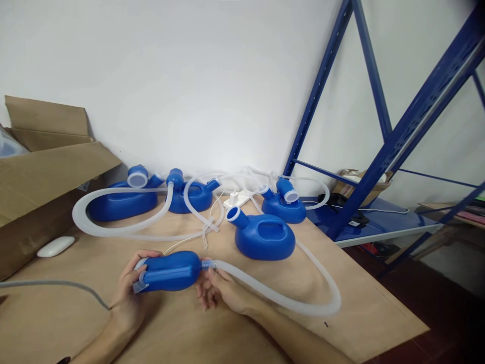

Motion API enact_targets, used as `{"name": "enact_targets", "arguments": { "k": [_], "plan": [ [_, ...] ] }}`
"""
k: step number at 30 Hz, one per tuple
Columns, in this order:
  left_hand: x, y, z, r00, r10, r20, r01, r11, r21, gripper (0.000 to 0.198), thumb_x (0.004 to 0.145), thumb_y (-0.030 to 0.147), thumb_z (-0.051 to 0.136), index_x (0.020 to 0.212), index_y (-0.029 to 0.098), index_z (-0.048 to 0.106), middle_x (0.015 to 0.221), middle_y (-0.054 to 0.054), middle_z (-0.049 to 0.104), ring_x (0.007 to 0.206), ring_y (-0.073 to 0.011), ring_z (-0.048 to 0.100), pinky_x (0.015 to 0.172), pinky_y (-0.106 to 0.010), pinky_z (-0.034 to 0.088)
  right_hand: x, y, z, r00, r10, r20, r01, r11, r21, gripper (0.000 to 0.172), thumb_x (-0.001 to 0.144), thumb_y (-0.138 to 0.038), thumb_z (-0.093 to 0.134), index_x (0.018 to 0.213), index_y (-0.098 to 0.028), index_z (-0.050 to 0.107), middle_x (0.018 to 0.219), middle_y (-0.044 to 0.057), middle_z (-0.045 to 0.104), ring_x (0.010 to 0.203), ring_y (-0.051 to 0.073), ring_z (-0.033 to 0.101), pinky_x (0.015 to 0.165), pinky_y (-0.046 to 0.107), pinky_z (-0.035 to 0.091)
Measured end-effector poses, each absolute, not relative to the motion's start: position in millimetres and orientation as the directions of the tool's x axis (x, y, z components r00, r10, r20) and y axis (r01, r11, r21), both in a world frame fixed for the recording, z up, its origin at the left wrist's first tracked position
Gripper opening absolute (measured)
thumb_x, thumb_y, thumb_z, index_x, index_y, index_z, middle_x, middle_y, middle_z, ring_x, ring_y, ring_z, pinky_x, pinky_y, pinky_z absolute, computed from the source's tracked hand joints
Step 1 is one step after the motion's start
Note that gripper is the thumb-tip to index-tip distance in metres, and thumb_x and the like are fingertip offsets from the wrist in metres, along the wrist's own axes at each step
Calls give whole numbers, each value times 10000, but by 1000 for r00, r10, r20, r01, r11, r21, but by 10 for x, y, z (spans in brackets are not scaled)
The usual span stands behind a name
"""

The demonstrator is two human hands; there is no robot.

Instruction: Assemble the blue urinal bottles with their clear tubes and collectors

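My left hand (132, 283) is wrapped round the wide end of a blue plastic urinal funnel (172, 271), which lies sideways above the table. A clear clip-like tab sticks out near that end. At the funnel's narrow end, my right hand (222, 288) pinches the end of a translucent corrugated hose (273, 296) where it meets the spout. From there the hose loops right and back behind a blue urinal bottle (265, 237) with a handle and an angled, white-rimmed neck. That bottle stands just beyond my hands.
More blue bottles (123, 205) with funnels and coiled hoses stand along the wall. An open cardboard box (49, 172) is at the left, near a white computer mouse (56, 246). A white power strip (238, 198) lies at the back. Blue metal shelving (397, 146) rises at the right.
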State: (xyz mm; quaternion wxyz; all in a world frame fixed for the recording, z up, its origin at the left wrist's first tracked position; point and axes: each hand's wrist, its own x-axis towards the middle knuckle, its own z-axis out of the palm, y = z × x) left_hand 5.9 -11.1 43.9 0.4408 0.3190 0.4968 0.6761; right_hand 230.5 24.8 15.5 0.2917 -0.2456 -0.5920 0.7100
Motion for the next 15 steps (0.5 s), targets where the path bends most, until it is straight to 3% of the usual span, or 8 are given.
{"name": "enact_targets", "arguments": {
  "k": [2,7,11,15],
  "plan": [
    [74,-98,484,-450,892,-45,-309,-109,945,327,515,427,704,749,200,679,830,-42,698,717,-227,607,553,-275,462,2326,255,189,-720,694,-18,-117,-146,-982,642,857,-817,507,917,-179,541,756,-7,586,543,84,570,452,196,353],
    [98,-75,556,-525,849,-60,-346,-148,927,330,528,424,636,762,193,652,769,2,653,710,-186,547,571,-251,420,2324,261,223,-663,748,-22,-136,-148,-980,678,870,-782,521,1214,-199,544,816,-21,563,552,92,582,420,191,344],
    [65,-67,532,-511,858,-54,-330,-137,934,337,526,430,621,768,197,646,792,-7,652,720,-204,559,577,-268,423,2288,282,180,-543,839,-33,-89,-97,-991,606,876,-778,511,1042,-197,546,827,-21,548,559,85,570,431,197,352],
    [-10,-57,466,-437,897,-63,-328,-94,940,362,506,409,663,797,194,663,845,-21,687,735,-222,595,583,-275,452,2282,305,154,-539,842,-15,-56,-54,-997,540,885,-743,523,961,-209,535,802,-31,537,561,85,557,435,201,318]
  ]
}}
